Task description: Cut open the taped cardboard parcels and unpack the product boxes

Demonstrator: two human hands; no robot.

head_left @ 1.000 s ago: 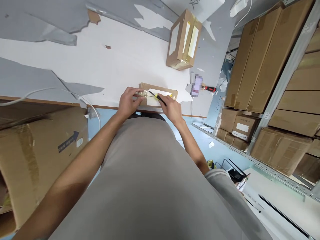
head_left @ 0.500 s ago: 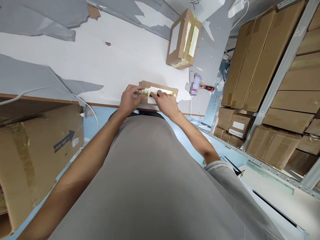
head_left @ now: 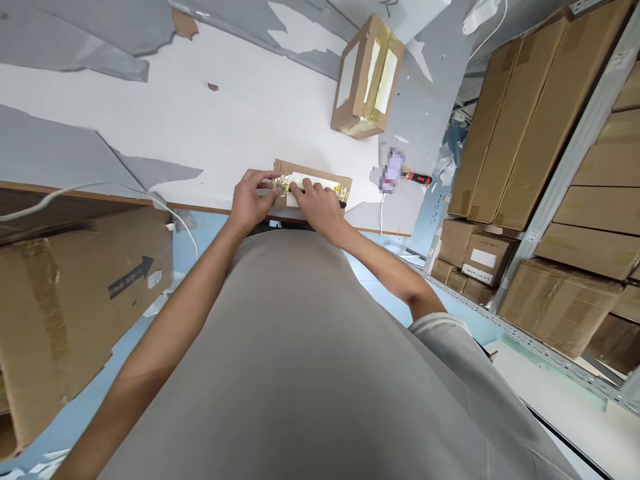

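A small flat cardboard box [head_left: 281, 167] with a white label [head_left: 320, 180] lies at the table's front edge, under both my hands. Crinkled clear tape [head_left: 283, 183] shines at its left end, where the thumb and fingers of my left hand [head_left: 250, 201] close on it. My right hand [head_left: 320, 208] is over the middle of the box, wrapped around a slim black and yellow utility knife [head_left: 343, 204]. Its dark rear end sticks out below the palm, and a yellow bit shows by the fingertips. The blade itself cannot be made out.
A taller taped cardboard box [head_left: 367, 80] stands farther back. To the right lie a blurred pale purple item [head_left: 393, 170] and a red-black handle [head_left: 419, 178]. Shelves of cartons [head_left: 530, 120] line the right side. A large carton [head_left: 75, 300] and a white cable [head_left: 175, 215] are at left.
My right hand has slid slightly left along the box with the utility knife, and its rear end now shows. My left hand stays at the box's left end. The view has shifted a little.
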